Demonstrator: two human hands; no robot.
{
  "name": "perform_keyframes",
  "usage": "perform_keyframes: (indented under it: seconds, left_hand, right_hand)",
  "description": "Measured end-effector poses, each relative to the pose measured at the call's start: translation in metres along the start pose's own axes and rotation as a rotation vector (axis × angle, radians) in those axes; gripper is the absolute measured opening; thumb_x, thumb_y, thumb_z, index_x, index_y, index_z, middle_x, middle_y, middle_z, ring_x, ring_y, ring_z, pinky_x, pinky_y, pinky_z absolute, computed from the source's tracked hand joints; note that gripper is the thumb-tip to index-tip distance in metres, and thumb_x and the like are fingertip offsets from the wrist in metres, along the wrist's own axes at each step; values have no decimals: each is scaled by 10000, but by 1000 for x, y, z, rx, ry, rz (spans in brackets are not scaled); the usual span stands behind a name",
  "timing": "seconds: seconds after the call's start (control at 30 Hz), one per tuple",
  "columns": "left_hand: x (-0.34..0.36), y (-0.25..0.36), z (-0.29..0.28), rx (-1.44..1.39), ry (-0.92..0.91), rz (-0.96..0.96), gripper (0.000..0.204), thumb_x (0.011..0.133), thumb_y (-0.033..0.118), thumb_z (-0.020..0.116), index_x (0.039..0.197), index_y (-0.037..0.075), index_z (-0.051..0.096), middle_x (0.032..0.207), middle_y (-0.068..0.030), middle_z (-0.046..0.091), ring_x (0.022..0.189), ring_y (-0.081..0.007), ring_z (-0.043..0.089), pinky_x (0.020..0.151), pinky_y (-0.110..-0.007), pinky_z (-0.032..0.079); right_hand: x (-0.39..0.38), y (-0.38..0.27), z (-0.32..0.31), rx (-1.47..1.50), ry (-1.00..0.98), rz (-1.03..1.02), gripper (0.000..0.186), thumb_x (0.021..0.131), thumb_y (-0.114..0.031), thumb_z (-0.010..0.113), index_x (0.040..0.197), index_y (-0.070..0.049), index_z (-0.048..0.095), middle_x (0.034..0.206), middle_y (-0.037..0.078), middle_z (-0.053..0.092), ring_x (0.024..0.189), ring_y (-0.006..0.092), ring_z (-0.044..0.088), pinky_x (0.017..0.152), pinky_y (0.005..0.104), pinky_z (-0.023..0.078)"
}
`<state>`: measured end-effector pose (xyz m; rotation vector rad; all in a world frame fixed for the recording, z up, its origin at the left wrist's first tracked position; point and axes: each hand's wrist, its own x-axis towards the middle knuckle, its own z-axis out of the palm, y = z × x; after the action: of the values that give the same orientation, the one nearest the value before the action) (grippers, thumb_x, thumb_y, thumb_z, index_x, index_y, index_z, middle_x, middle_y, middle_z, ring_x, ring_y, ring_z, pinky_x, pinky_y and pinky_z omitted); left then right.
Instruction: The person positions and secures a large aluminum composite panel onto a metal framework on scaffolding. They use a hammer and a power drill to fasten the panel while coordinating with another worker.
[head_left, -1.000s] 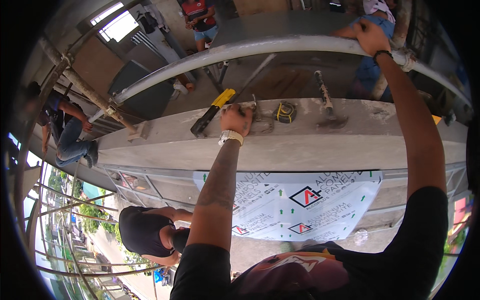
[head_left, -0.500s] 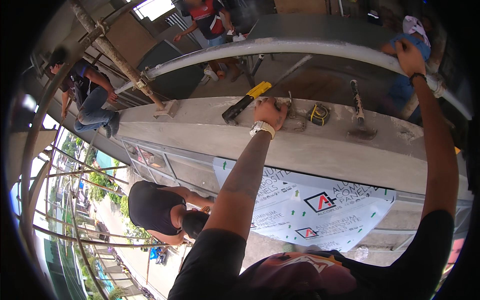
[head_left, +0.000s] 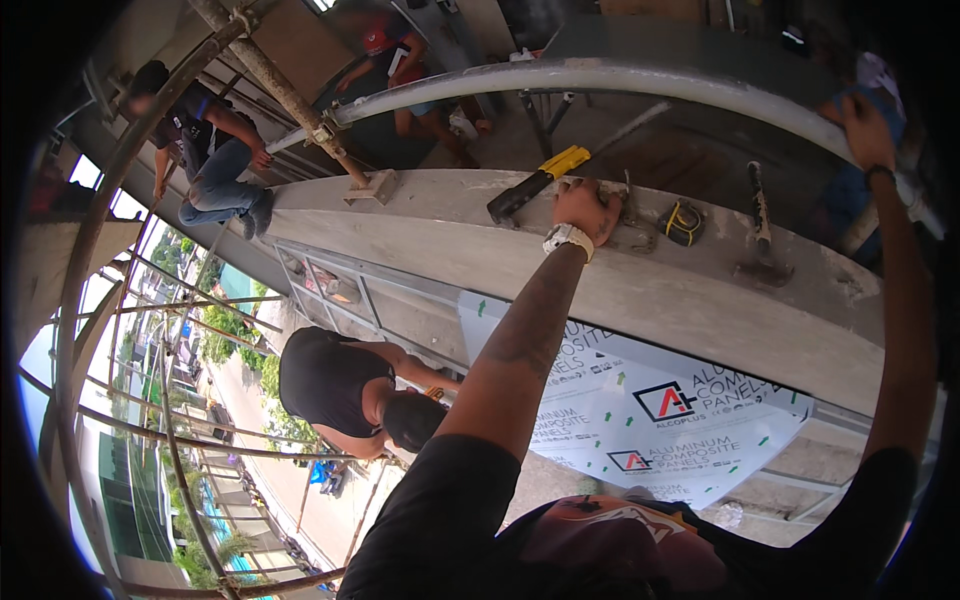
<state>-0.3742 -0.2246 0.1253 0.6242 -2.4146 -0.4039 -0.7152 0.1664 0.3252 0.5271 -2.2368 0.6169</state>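
My left hand [head_left: 588, 212], with a white watch at the wrist, rests on the concrete ledge [head_left: 450, 225]. Its fingers are curled and their tips hidden, so what they hold does not show. Against its left side lies a black-and-yellow tool [head_left: 540, 186]. A metal clamp-like piece [head_left: 632, 236] touches its right side. Farther right on the ledge are a black-and-yellow tape measure [head_left: 683, 222] and a hammer [head_left: 762, 225] with a worn handle. At the far right, my right hand [head_left: 868, 130] is wrapped round the grey pipe rail [head_left: 640, 78].
Below the ledge a white printed panel [head_left: 600, 410] sits against metal framing [head_left: 370, 305]. A co-worker in a black sleeveless top [head_left: 335, 380] bends below on the left. Another person [head_left: 215, 160] sits at the ledge's far left end, near scaffold poles [head_left: 275, 90]. Others stand beyond the rail.
The whole view has shifted, so the ledge and its tools appear farther right. Both my hands keep their places on ledge and rail. The person behind the rail has bent lower.
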Motion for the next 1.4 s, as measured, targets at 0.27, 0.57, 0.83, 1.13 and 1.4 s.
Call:
perform_keyframes:
  seconds: [0.27,0.57,0.83,1.13,1.4]
  left_hand:
    - [0,-4,3,17,36,14,429,853,407,668,998,6,713,1033,-224,715,1062,-430,625,982,-506,495]
    - [2,-11,10,26,54,48,426,855,404,659,1005,9,710,1043,-198,717,1070,-427,620,983,-507,493]
    - [3,-1,0,10,-78,-8,454,852,374,667,1112,3,690,1185,-213,683,1171,-425,595,1023,-521,480]
    - [2,-6,3,8,-33,12,425,861,380,650,1053,5,705,1073,-212,706,1100,-417,620,996,-500,493]
    - [1,-8,7,12,44,42,424,862,394,655,1011,2,710,1041,-204,717,1060,-419,623,976,-487,491]
  right_hand:
    - [-1,-6,-4,-17,-64,25,640,990,-549,482,1390,-63,598,1316,257,645,1258,441,580,1064,467,458]
    - [1,0,1,13,-42,-12,618,998,-540,490,1368,-60,607,1283,261,659,1239,451,588,1048,474,464]
    - [3,12,8,29,37,-62,595,1005,-539,484,1327,-58,620,1268,278,652,1212,472,589,1020,490,476]
    - [1,6,8,34,40,-66,579,1007,-533,489,1328,-70,624,1255,276,658,1204,471,594,1011,488,481]
    - [6,9,6,14,7,-41,607,997,-554,494,1358,-81,616,1263,271,662,1215,464,597,1021,483,480]
